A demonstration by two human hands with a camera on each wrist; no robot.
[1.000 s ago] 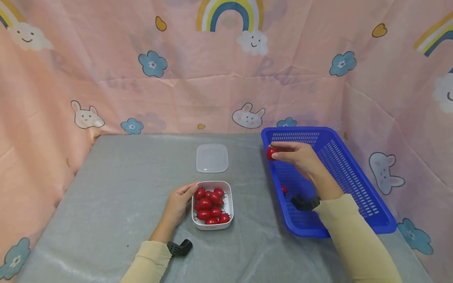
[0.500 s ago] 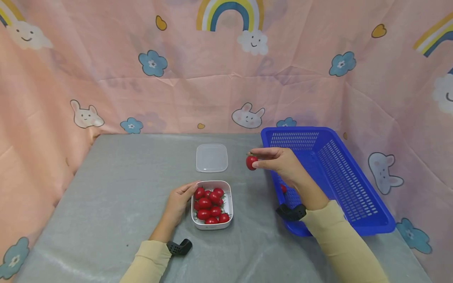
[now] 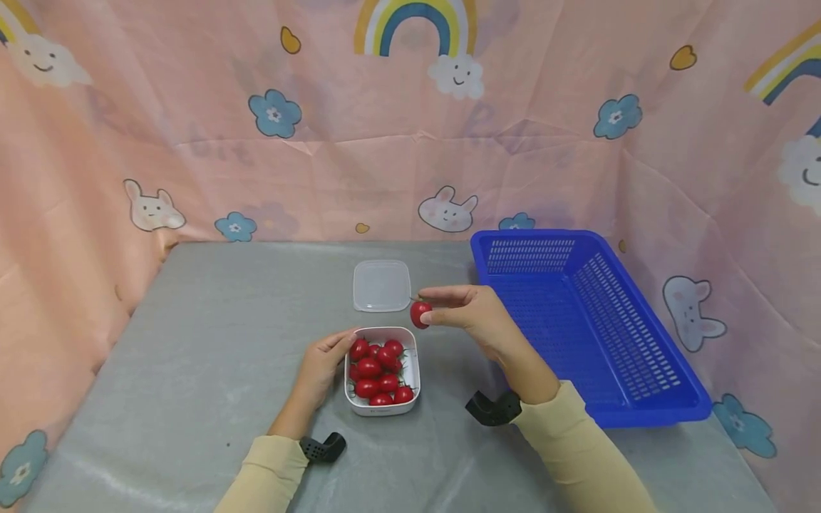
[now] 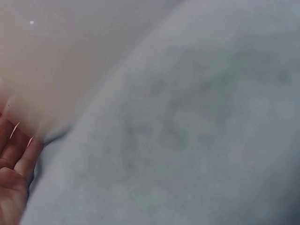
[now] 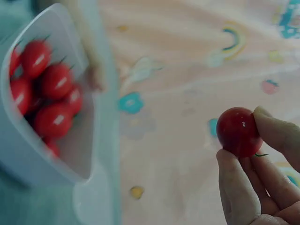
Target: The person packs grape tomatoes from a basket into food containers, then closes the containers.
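Observation:
My right hand (image 3: pixel 477 317) pinches a red cherry tomato (image 3: pixel 420 314) between thumb and fingertips, held up just beyond the back right corner of a small white container (image 3: pixel 416 370). In the right wrist view the held tomato (image 5: pixel 239 132) shows a thin green stem. Several cherry tomatoes (image 3: pixel 368 368) with green stems lie in the container. My left hand (image 3: pixel 321 367) rests at the container's left side, its fingertips touching the back left corner of the rim. The left wrist view shows its fingers (image 4: pixel 29 157) nearly straight beside a blurred pale surface.
A clear square lid (image 3: pixel 381 286) lies flat behind the container. To the right stands a large blue perforated basket (image 3: pixel 648 335), part of its left side hidden by my right forearm. A pink printed curtain (image 3: pixel 359 142) hangs around the grey-covered table (image 3: pixel 224 328).
My right hand has carried the cherry tomato leftward and nearer, from over the blue basket to beside the white container. The left hand has stayed at the container.

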